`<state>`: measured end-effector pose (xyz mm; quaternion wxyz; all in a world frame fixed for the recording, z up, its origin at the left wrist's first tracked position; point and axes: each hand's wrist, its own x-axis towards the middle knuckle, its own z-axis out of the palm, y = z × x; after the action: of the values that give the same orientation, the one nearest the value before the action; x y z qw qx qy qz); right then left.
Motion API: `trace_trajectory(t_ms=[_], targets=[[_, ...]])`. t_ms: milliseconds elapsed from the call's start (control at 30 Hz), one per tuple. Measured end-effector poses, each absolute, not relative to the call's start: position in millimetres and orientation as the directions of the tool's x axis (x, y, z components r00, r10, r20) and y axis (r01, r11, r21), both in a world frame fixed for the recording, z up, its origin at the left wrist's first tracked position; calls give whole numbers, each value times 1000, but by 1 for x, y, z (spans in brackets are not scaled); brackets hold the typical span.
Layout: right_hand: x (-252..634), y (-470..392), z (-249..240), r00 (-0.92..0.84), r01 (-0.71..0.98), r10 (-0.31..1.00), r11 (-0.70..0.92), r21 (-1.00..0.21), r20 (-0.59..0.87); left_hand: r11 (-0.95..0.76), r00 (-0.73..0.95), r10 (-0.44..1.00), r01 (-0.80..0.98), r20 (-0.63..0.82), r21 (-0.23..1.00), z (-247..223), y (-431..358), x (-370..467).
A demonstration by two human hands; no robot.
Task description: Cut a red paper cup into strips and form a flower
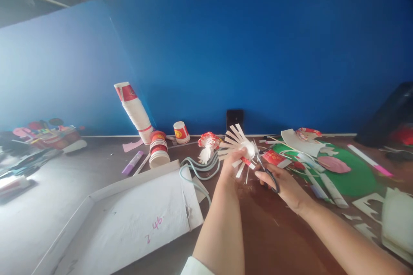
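My left hand (234, 160) grips a paper cup (237, 138) whose wall is cut into white strips that fan out around its base. In my right hand (274, 176) is a pair of scissors (270, 175) with dark handles, fingers wrapped round the loops. The blades reach up to the cup's right side, among the strips; whether they touch paper I cannot make out. Just left of the cup lies a red-and-white paper flower (209, 144). Close behind the scissors sits a red cup piece (274, 157).
A leaning stack of paper cups (135, 111) and a single upside-down cup (181, 132) stand by the blue partition (245, 51). A white cardboard box lid (129, 223) fills the left front. Pale cable (196, 172) loops beside it. Rightward lie a green sheet (358, 176), a marker (369, 160) and paper scraps.
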<state>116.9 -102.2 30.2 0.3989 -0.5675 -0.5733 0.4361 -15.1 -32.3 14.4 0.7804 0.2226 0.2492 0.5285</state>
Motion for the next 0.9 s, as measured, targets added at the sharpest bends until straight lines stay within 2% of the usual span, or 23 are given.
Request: trace_trajectory(t_ms=[167, 367, 667, 800, 900], targets=[[116, -101, 29, 14, 341, 1000, 6, -940, 12, 318, 344, 934, -669, -100, 672, 1, -27, -10], [112, -102, 33, 56, 350, 998, 20, -937, 42, 314, 377, 924, -662, -60, 681, -5, -26, -11], [118, -100, 28, 25, 384, 998, 43, -922, 57, 311, 312, 943, -700, -117, 643, 9, -33, -15], [120, -100, 27, 18, 394, 999, 29, -919, 39, 330, 289, 941, -663, -177, 672, 16, -33, -18], [120, -101, 29, 16, 400, 1000, 17, -916, 25, 323, 286, 943, -656, -171, 682, 18, -35, -21]])
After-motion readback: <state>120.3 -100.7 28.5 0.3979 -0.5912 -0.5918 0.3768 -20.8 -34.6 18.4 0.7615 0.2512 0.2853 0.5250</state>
